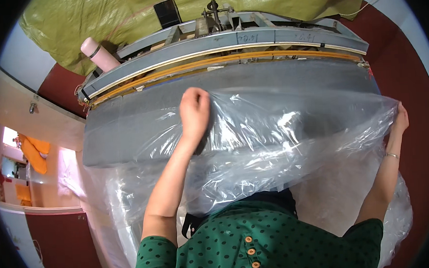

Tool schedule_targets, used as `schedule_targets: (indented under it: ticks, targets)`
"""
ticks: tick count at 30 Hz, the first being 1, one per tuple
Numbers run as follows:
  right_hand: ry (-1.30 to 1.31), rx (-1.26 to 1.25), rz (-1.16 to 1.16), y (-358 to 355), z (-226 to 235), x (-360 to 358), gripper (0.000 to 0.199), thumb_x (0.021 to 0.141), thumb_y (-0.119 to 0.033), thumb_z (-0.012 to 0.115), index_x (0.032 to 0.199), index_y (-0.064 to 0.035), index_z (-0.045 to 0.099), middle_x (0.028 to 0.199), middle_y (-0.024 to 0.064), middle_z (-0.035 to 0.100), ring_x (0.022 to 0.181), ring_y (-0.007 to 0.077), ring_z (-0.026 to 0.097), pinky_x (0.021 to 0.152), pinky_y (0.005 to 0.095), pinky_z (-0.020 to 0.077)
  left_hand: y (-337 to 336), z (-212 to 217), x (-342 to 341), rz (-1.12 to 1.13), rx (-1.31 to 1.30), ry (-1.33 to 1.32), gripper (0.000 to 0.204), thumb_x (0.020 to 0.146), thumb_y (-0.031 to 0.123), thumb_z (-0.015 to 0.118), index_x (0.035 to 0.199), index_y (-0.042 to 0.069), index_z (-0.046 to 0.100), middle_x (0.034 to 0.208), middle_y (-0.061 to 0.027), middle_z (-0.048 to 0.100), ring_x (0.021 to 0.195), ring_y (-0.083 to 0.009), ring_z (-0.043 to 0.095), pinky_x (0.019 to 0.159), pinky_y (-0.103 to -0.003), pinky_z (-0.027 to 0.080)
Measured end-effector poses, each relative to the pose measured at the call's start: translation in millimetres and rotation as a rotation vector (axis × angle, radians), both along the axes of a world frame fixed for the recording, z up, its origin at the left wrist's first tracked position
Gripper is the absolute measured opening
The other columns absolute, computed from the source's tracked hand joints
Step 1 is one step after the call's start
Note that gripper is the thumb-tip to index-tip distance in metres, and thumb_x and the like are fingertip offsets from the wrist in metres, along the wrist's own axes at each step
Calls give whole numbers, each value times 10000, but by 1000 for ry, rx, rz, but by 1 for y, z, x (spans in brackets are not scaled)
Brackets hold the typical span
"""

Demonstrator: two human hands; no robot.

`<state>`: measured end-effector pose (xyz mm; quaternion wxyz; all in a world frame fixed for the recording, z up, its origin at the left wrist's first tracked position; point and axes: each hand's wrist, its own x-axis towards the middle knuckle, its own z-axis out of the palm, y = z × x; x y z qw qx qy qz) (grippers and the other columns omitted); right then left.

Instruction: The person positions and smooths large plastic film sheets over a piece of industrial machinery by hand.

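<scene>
1 pink bottle [102, 56] and 1 black phone [167, 14] sit by a yellow-green tarp [113, 12], a pale door [54, 119] at left.

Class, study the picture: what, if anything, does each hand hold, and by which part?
The right hand grips the clear plastic sheet at its right end; the left hand, closed, appears to hold its far edge.

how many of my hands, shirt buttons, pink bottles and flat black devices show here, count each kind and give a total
Left hand and right hand: 2
Shirt buttons: 3
Pink bottle: 1
Flat black device: 1
Total: 7
</scene>
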<state>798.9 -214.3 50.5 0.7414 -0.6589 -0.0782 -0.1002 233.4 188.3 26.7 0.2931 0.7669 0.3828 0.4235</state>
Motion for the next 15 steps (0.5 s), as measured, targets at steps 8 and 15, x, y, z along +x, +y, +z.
schedule_targets:
  ticks: [8,15]
  targets:
    - [-591,-520,-54,198,-46,-50,233,828,-278,548,835,-48,583,770,90,601,722,184,564,663,293,436,124,-10,-54,504,92,-293,129,833,149,446,784,32,470,643,-53,478,605,-131,449,573,-265,397]
    - [-338,-334,104,292,-49,-108,197,773,-190,633,762,-20,534,637,4,540,579,70,471,577,208,403,186,-39,-99,566,-11,-340,178,808,157,535,689,32,489,613,-14,473,570,-112,417,551,-260,388]
